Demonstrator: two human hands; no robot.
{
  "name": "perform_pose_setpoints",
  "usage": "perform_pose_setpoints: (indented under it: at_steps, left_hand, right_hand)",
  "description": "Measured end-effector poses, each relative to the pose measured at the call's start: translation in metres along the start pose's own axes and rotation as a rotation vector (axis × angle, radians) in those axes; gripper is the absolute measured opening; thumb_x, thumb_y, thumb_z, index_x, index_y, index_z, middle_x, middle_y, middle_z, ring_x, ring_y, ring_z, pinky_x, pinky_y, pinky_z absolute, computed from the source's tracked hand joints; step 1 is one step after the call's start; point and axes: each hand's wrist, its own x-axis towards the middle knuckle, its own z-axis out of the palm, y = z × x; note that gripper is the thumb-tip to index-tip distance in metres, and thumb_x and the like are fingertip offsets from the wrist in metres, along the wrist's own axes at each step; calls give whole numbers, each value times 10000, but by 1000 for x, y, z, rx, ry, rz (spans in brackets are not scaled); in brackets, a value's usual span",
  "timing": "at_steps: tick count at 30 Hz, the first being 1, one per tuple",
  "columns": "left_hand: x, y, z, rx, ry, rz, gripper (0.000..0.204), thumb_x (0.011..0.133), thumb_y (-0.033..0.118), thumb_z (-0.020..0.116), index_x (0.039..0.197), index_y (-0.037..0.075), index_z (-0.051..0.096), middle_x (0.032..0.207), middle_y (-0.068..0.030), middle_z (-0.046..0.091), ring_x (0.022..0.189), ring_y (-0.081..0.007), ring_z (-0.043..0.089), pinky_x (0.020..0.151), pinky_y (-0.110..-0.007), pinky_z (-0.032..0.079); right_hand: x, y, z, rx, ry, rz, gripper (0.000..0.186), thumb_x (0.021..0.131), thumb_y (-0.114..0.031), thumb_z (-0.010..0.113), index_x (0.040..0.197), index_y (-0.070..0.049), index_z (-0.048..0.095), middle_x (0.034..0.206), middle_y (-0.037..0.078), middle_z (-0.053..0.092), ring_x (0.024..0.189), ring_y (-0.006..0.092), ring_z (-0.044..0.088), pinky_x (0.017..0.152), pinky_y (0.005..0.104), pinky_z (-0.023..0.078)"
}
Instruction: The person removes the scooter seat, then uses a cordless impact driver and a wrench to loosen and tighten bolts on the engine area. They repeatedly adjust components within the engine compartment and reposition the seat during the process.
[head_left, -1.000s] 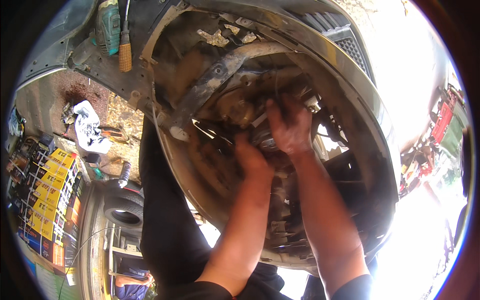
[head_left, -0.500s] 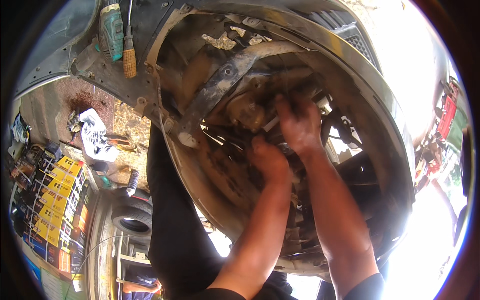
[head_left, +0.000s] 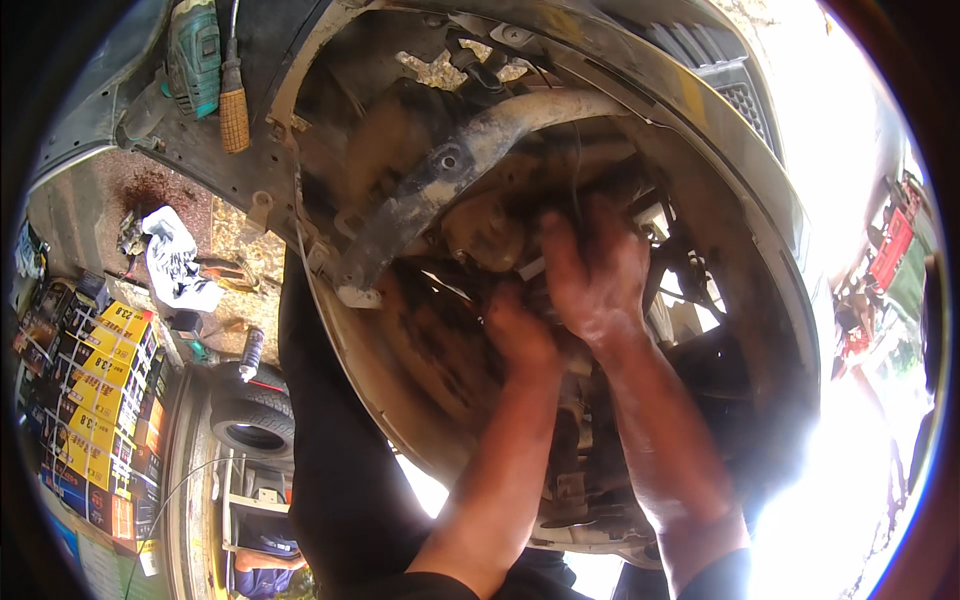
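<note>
Both my arms reach into a dusty, rounded opening in a vehicle's body (head_left: 385, 430). My left hand (head_left: 520, 330) is low in it, fingers bent inward around something dark that I cannot make out. Just right of it and higher, my right hand (head_left: 602, 275) has its thumb apart from its curled fingers, which close on something hidden in shadow. A thin dark cable (head_left: 577, 165) runs down toward that hand. Beside the hands sits a rounded brownish part (head_left: 487, 232), below a curved, scuffed metal bar (head_left: 440, 175) that crosses the opening.
A teal power drill (head_left: 194, 60) and a screwdriver with a yellowish handle (head_left: 234, 120) rest on the panel at upper left. On the left are a white cloth (head_left: 178, 262), a spray can (head_left: 251, 354), tires (head_left: 252, 430) and stacked yellow boxes (head_left: 95, 400). Another person's arm (head_left: 262, 562) shows at lower left.
The view has shifted, so the drill and the boxes appear farther left and the bar slightly lower. My hands stay at nearly the same spot inside the opening, with the right thumb showing more.
</note>
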Motion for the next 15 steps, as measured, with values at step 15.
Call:
perform_pose_setpoints:
  at_steps: [15]
  left_hand:
    - [-15, 63, 14, -379, 199, -393, 81, 809, 96, 530, 788, 47, 591, 835, -53, 566, 815, -218, 591, 713, -370, 500]
  right_hand:
    - [23, 0, 2, 250, -123, 234, 317, 855, -327, 634, 825, -22, 712, 791, 241, 687, 825, 445, 671, 746, 497, 521]
